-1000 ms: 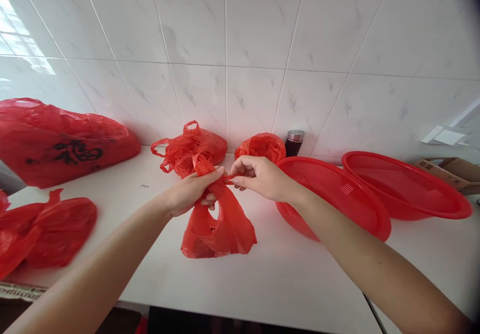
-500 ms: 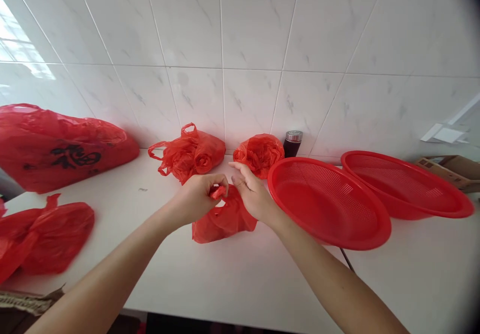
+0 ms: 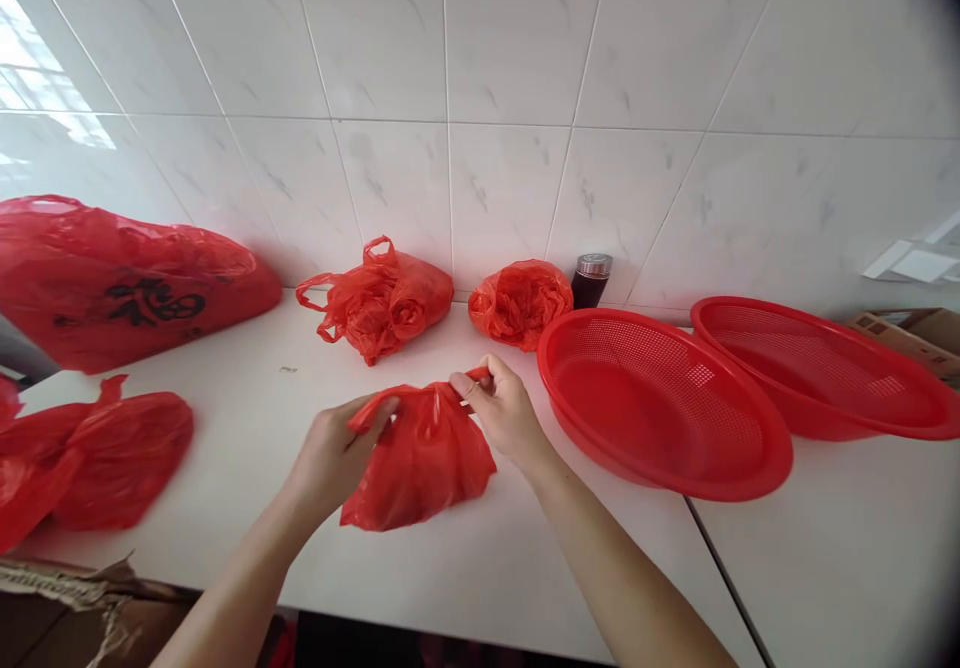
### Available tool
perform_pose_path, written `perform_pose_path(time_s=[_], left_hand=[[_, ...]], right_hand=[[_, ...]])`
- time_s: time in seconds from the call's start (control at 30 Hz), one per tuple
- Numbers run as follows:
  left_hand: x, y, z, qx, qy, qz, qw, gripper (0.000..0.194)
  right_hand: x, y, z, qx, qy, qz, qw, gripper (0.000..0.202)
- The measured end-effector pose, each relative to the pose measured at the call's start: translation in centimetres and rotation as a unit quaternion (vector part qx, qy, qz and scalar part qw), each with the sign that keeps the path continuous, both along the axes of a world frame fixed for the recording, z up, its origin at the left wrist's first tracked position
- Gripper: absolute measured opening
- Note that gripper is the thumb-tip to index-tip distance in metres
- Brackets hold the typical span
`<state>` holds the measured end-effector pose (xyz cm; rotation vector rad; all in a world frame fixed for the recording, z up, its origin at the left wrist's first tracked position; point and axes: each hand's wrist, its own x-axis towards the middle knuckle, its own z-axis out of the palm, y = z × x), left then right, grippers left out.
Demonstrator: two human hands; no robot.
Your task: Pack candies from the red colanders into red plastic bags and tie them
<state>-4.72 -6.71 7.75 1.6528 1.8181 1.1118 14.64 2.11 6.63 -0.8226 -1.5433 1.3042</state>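
Note:
A red plastic bag [image 3: 424, 468] hangs down onto the white tabletop between my hands, its top gathered and its lower part spread wide. My left hand [image 3: 337, 448] grips the upper left edge, thumb in front and fingers behind. At the upper right, my right hand [image 3: 499, 398] pinches the gathered plastic between thumb and fingers. What the bag contains is hidden. Behind it sit a red bag with loop handles [image 3: 379, 303] and a rounded bundle of crumpled red bags [image 3: 521, 303].
Two red perforated baskets [image 3: 664, 403] stand at the right, near a dark jar with a silver lid [image 3: 591, 278]. At left are a big printed red bag [image 3: 142, 293] and a tied red bag [image 3: 131, 458]. A torn cardboard box [image 3: 75, 593] borders the table's front left.
Both hands have come nearer with the bag. The left has shifted left and down, drawing the bag's top wider. My right hand has closed from spread fingers onto the bag's edge.

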Motion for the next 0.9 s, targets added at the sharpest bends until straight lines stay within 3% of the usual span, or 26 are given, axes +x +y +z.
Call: perform_pose_path(time_s=[0.1, 0.23, 0.37, 0.47, 0.53, 0.67, 0.9], left_hand=[[-1.9, -2.2, -3.5, 0.002, -0.12, 0.117, 0.986, 0.044], [-2.0, -3.4, -6.7, 0.003, -0.192, 0.178, 0.965, 0.045], [-0.4, -1.7, -7.4, 0.053, -0.127, 0.153, 0.979, 0.04], [0.4, 0.9, -8.1, 0.08, -0.059, 0.156, 0.983, 0.038], [0.5, 2.7, -8.8, 0.065, -0.028, 0.159, 0.985, 0.039], [0.1, 5.5, -9.6, 0.041, 0.013, 0.15, 0.988, 0.038], [-1.3, 7.0, -9.8, 0.029, 0.053, 0.094, 0.994, 0.036]], right_hand=[[-0.2, 2.4, -2.3, -0.024, -0.017, -0.09, 0.996, 0.032], [-0.8, 3.9, -4.7, 0.011, -0.065, -0.171, 0.983, 0.03], [-2.4, 2.3, -6.4, 0.08, -0.123, -0.131, 0.981, 0.028], [-3.6, 1.1, -7.8, 0.142, -0.207, -0.066, 0.966, 0.042], [-4.1, 0.8, -8.6, 0.15, -0.239, -0.069, 0.957, 0.039], [-4.2, 1.5, -9.1, 0.111, -0.219, -0.099, 0.964, 0.031], [-2.4, 4.3, -8.7, -0.001, -0.1, 0.004, 0.995, 0.034]])
